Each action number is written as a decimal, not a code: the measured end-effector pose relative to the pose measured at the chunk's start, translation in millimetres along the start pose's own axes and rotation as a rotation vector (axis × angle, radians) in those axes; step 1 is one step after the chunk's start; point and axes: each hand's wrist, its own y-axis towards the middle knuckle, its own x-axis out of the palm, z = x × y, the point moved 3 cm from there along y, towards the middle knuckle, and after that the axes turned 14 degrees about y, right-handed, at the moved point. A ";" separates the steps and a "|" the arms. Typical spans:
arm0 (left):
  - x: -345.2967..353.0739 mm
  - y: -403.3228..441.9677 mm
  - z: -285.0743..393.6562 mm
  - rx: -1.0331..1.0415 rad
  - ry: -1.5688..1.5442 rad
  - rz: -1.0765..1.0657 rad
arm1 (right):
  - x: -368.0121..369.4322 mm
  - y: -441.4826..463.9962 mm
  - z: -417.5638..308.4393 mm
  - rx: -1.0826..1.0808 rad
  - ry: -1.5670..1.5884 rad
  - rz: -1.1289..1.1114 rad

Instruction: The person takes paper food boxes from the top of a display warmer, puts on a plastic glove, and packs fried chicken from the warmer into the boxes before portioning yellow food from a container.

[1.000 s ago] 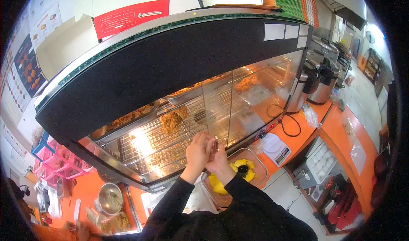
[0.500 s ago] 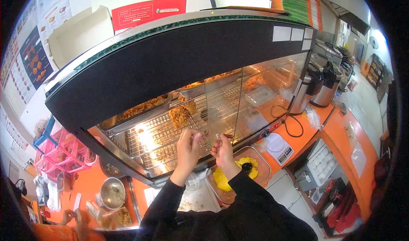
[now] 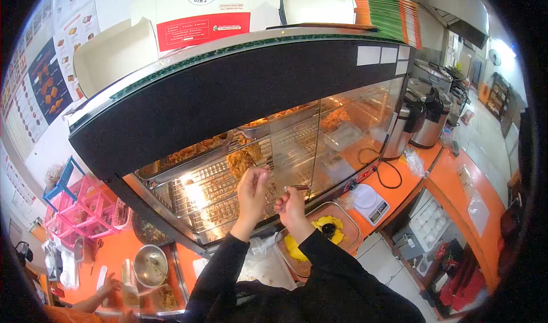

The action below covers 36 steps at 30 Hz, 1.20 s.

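Observation:
In front of the glass food warmer (image 3: 228,86) I hold both hands up, close together. My left hand (image 3: 250,200) has its fingers curled together just below a piece of fried chicken (image 3: 238,162) on the wire rack (image 3: 208,200); what it grips, if anything, is hidden. Closed too, my right hand (image 3: 292,208) pinches a small brown stick-like piece (image 3: 299,187), its kind unclear, before the sliding glass pane (image 3: 294,152). Below that hand sits a tray (image 3: 358,223) of yellow food (image 3: 337,231) with a round black thing (image 3: 328,229) in it.
A white scale (image 3: 368,202) and metal flasks (image 3: 404,126) stand to the right. Pink baskets (image 3: 85,203) and a metal bowl (image 3: 150,264) are on the left. Another person's hand (image 3: 108,286) is at lower left. Cartons (image 3: 117,55) rest atop the warmer.
My right hand has shifted slightly left, and more of the brown piece shows. My left hand stays nearly in place. The other person's hand at lower left has opened out. The view has tilted slightly.

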 end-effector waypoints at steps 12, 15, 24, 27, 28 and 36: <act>-21.0 9.5 0.4 -0.129 -0.039 0.009 | 25.2 -41.4 -31.2 -0.800 -1.388 -0.382; -19.0 17.2 -3.0 -0.151 -0.042 -0.040 | 32.0 -42.8 -37.9 -1.232 -1.460 -0.415; -12.2 33.0 -16.2 -0.280 -0.187 -0.309 | 63.0 -60.8 -38.9 -1.339 -1.522 -0.513; -11.8 36.9 -21.1 -0.298 -0.247 -0.357 | 65.8 -61.4 -38.9 -1.352 -1.435 -0.516; -11.7 38.8 -22.6 -0.313 -0.257 -0.376 | 66.0 -60.6 -38.5 -1.341 -1.432 -0.519; -9.7 42.7 -30.2 -0.396 -0.403 -0.424 | 64.8 -54.6 -36.4 -1.238 -1.504 -0.499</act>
